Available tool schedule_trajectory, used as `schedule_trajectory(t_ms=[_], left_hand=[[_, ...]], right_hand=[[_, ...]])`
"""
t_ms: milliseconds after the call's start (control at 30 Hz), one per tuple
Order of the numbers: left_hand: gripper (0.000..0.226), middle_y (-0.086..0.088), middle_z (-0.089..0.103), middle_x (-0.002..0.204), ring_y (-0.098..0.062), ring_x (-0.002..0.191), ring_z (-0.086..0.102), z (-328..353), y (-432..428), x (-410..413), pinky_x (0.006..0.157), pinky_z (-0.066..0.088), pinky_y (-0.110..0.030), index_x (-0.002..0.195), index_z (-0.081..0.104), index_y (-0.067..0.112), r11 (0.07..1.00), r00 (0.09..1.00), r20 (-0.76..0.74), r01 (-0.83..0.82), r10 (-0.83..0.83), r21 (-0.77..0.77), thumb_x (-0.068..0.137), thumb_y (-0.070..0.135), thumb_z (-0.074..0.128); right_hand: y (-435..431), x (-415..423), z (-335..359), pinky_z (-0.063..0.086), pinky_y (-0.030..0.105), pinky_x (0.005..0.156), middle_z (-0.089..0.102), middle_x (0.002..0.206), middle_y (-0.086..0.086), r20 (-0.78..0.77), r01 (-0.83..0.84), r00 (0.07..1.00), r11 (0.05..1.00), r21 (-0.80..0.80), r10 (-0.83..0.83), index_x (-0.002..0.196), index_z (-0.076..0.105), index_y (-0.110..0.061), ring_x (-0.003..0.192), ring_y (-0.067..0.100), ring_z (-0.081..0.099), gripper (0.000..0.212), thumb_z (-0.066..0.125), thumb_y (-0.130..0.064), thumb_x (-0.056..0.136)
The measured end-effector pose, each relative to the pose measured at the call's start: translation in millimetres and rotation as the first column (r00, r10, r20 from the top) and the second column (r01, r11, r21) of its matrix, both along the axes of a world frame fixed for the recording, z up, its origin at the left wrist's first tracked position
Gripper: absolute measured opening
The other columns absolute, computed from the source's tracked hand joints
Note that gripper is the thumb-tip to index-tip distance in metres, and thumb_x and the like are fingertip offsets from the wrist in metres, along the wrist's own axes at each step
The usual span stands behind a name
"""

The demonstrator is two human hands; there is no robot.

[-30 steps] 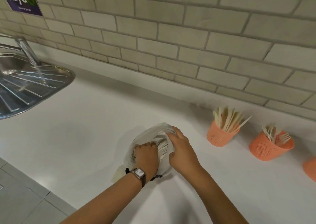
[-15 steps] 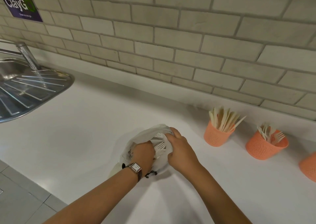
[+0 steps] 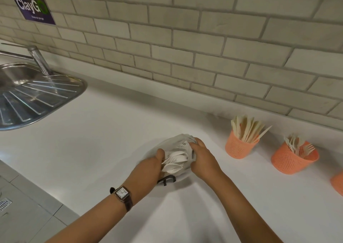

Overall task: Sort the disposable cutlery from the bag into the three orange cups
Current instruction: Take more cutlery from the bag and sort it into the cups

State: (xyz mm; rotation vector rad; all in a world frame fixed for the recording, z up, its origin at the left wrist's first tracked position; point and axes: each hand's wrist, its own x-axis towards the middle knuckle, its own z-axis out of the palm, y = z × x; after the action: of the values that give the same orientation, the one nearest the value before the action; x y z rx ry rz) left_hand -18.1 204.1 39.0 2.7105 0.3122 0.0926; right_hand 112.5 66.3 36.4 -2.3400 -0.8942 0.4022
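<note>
Counter: white worktop. The work lies at the fingertips, and the cups stand to the right of the right-hand fingers.
Bag: thin white plastic, lying on the counter and held between both hands. Its mouth is spread wider than a second ago.
Fork cup: orange, well to the right of the fingers, part filled.
Knife cup: orange, the cup nearest the right fingers, well filled.
Third cup: cut off by the frame edge, so its contents are unseen.
Left hand: fingers curled at the bag's left edge, thumb on top. Whether they also pinch cutlery cannot be told.
Right hand: fingers curled over the bag's right edge, gripping the plastic.
Cutlery: white spoons and forks between the two sets of fingers, more exposed than before. Judgement: the next pick is now open, and sorting is well on but unfinished.
Dark object: just below the left fingers, partly covered and not identifiable.
</note>
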Motion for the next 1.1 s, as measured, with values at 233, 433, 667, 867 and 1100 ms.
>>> schedule_trajectory(t_ms=[233,433,667,867,1100], left_hand=[[0.031,0.015,0.050,0.079,0.003,0.065,0.049,12,2,-5,0.064,0.040,-0.009,0.105,0.037,0.037,0.863,0.968,0.196,-0.036,0.155,-0.504,0.091,0.011,0.044],[0.014,-0.003,0.051,0.074,-0.013,0.069,0.054,30,2,13,0.064,0.045,-0.024,0.091,0.049,0.008,0.636,0.857,0.288,-0.060,0.428,-0.769,0.098,0.011,0.037],[0.026,-0.004,0.053,0.068,-0.014,0.050,0.048,49,-36,22,0.058,0.040,-0.032,0.090,0.059,0.017,0.172,0.923,0.082,0.017,0.377,-0.985,0.096,0.011,0.035],[0.017,0.001,0.055,0.056,-0.015,0.055,0.050,37,-103,39,0.064,0.039,-0.035,0.088,0.059,0.013,0.256,0.995,-0.016,-0.041,0.101,-0.966,0.094,0.017,0.043],[0.025,0.003,0.064,0.095,-0.006,0.073,0.055,32,-197,68,0.066,0.047,-0.018,0.122,0.048,0.024,0.448,0.983,0.132,0.177,-0.130,-0.876,0.097,0.022,0.044]], right_hand=[[7,-2,4,0.029,0.015,0.099,0.034,0.145,-0.007,-0.121,-0.100,0.986,0.988,0.117,0.114,0.134,0.048,-0.023,0.131,0.013,0.038,0.066,0.044,0.010,0.077],[4,-8,-6,0.030,0.024,0.109,0.028,0.151,-0.002,-0.122,-0.041,0.991,0.991,0.130,0.057,0.131,0.053,-0.027,0.137,0.018,0.032,0.052,0.052,-0.003,0.084],[-41,-37,21,0.039,0.012,0.094,0.057,0.119,-0.013,-0.040,0.130,0.991,0.912,0.389,-0.124,0.102,0.068,-0.028,0.112,-0.004,0.049,0.019,0.060,-0.016,0.089],[-100,-60,50,0.047,0.013,0.073,0.071,0.080,-0.008,-0.311,0.437,0.898,0.723,0.535,-0.312,0.074,0.070,-0.022,0.075,0.003,0.064,0.013,0.064,-0.022,0.086],[-177,-53,64,0.049,0.023,0.065,0.070,0.072,0.004,-0.354,0.599,0.796,0.558,0.575,-0.490,0.071,0.069,-0.011,0.069,0.026,0.060,0.010,0.077,-0.017,0.074]])
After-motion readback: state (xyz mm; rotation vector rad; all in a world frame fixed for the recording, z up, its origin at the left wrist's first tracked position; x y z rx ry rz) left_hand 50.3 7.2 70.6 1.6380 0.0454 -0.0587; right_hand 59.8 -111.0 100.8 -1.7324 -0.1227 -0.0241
